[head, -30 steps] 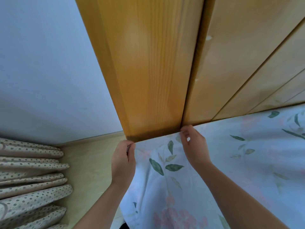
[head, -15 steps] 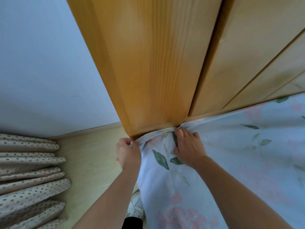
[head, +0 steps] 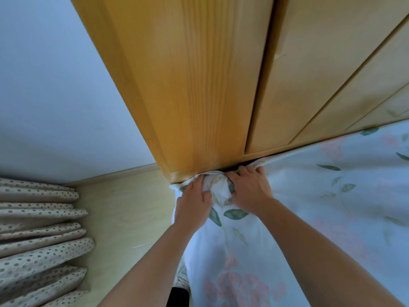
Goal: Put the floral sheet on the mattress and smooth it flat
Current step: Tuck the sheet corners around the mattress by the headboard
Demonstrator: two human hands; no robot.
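The floral sheet, pale blue with green leaves and pink flowers, covers the mattress across the lower right. Its corner is bunched up against the foot of the wooden headboard post. My left hand grips that bunched corner from the left side. My right hand presses and holds the same bunch from the right, fingers reaching into the dark gap under the headboard. The mattress itself is hidden under the sheet.
The wooden headboard panels run along the bed's far edge. A pale wall stands left of the post. Light wooden floor lies beside the bed, and a dotted beige curtain hangs at the far left.
My hands have come closer together at the corner. The sheet corner, flat a second ago, is now gathered into a bunch and pushed toward the gap beneath the headboard post.
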